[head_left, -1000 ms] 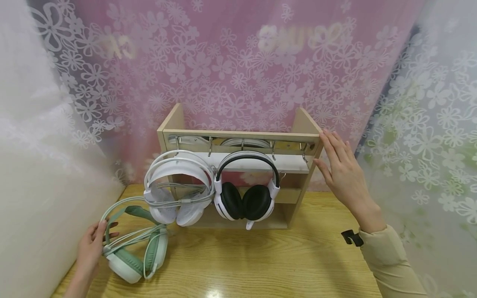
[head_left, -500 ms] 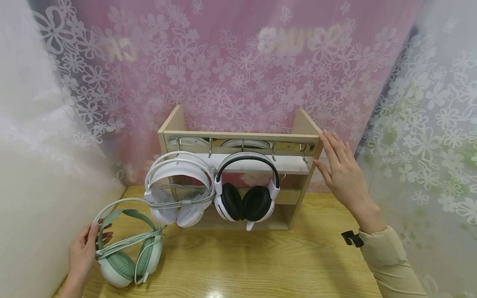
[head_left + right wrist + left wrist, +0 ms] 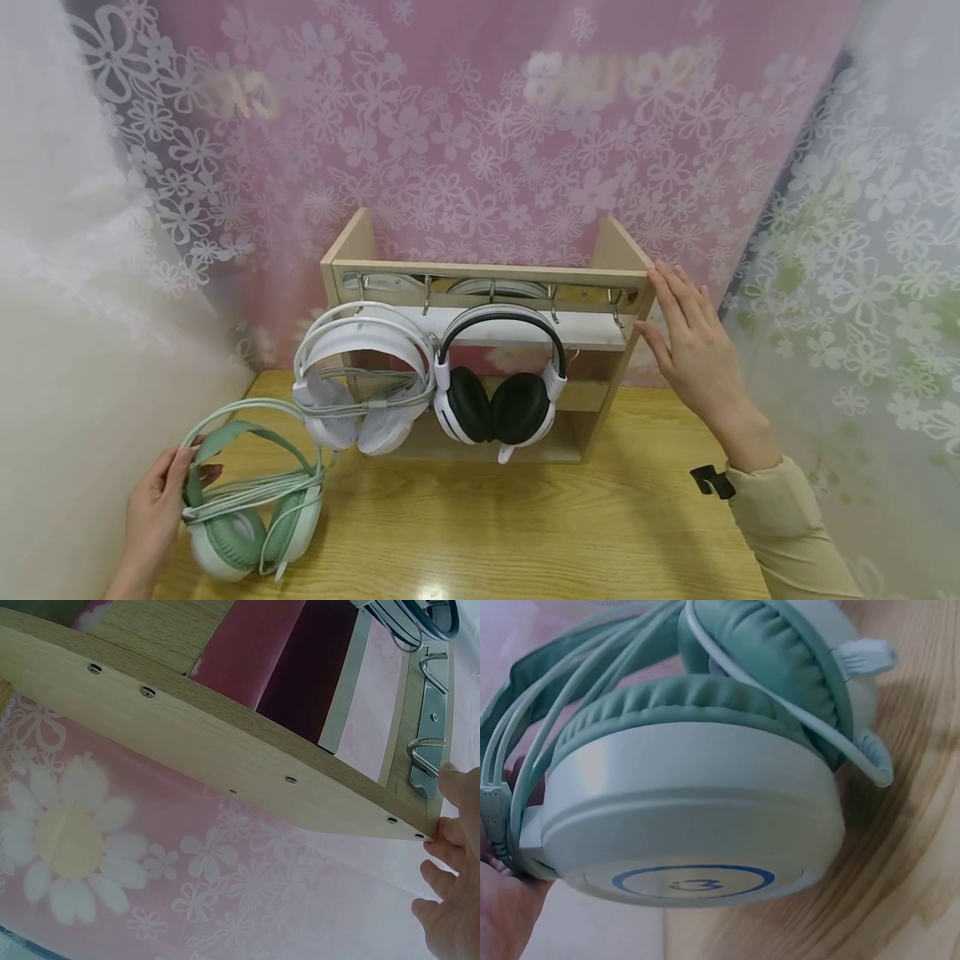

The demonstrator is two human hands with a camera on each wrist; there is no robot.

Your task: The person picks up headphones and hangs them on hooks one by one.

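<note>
The left hand (image 3: pixel 153 512), fingers curled round the band of the green headphones (image 3: pixel 247 492), has drawn them lower and further left onto the table (image 3: pixel 525 533), away from the rack (image 3: pixel 487 271), which the flat, open right hand (image 3: pixel 693 350) steadies.

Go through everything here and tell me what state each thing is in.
Green headset: on the table, cable wrapped round it, held by left hand.
White headset: hanging on rack.
Black headset: hanging on rack.
Rack: upright, right hand flat against its side.
</note>
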